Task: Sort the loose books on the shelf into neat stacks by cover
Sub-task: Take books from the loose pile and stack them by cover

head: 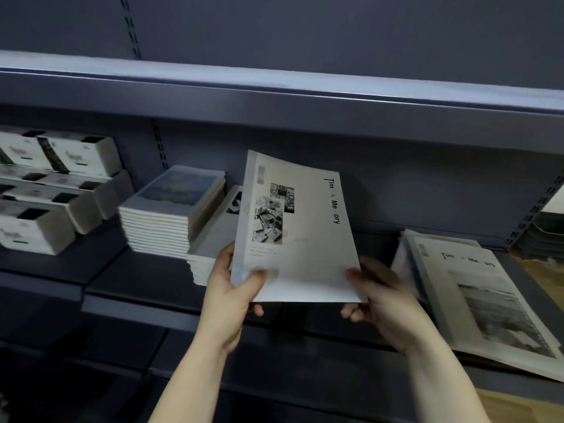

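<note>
Dim bluish light from above leaves the dark grey metal shelf [137,288] shadowed, blur smears the stacked white cardboard boxes [45,193] at left, and wide-angle distortion bows the edges.

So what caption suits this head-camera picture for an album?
The left hand and right hand hold a thin pale paperback book at a dark grey metal shelf, beside a neat blue-covered book stack.

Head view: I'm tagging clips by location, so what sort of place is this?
Likely a bookshop or stockroom: dark metal shelving with slotted uprights, a stack of identical books, rows of matching white boxes, and the held book matching loose copies at right.
</note>
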A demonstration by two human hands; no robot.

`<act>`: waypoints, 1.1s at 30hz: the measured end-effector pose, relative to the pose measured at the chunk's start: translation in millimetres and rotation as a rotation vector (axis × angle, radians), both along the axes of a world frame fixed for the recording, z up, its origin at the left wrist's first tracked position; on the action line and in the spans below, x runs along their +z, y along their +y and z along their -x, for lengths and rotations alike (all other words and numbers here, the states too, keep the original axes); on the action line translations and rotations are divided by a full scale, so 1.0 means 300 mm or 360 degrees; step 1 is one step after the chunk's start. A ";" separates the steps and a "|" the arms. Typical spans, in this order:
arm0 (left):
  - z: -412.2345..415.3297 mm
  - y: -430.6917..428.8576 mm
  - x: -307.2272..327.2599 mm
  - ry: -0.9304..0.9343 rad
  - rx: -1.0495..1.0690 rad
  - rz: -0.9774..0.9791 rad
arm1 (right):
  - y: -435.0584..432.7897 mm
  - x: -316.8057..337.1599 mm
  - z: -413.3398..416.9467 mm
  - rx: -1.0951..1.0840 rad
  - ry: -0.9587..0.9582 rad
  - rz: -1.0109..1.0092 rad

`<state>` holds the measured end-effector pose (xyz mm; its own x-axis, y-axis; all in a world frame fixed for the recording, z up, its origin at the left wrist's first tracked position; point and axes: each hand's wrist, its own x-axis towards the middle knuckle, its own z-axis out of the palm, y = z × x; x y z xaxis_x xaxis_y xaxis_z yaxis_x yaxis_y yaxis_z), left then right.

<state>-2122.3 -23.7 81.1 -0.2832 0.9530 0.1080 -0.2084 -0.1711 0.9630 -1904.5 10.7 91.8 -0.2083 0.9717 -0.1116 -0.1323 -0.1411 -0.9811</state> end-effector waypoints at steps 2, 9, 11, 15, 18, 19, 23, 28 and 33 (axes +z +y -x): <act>0.060 0.003 0.003 0.0064 -0.0001 0.0010 | 0.009 -0.007 0.079 -0.0098 -0.0007 -0.0061; 0.282 0.030 -0.031 0.0572 0.0121 0.0033 | 0.034 -0.024 0.253 -0.0285 0.0020 -0.0160; 0.352 0.032 -0.048 0.0674 0.0202 0.0000 | 0.045 -0.016 0.296 -0.0359 0.0040 -0.0152; 0.474 0.037 -0.100 0.0833 0.0358 -0.0016 | 0.063 0.007 0.357 -0.0476 0.0043 -0.0067; 0.555 0.058 -0.170 0.1137 0.0343 0.0067 | 0.068 0.021 0.394 -0.0600 -0.0018 0.0001; 0.571 0.068 -0.192 0.1218 0.0312 0.0082 | 0.068 0.024 0.405 -0.0628 -0.0047 0.0007; 0.596 0.101 -0.254 0.1614 0.0273 0.0068 | 0.082 0.007 0.434 -0.0635 -0.0269 -0.0052; 0.603 0.127 -0.291 0.2062 0.0386 0.0010 | 0.104 -0.011 0.428 -0.0746 -0.1187 -0.0327; 0.607 0.146 -0.307 0.2331 0.0410 -0.0028 | 0.121 -0.006 0.434 -0.0770 -0.1630 -0.0465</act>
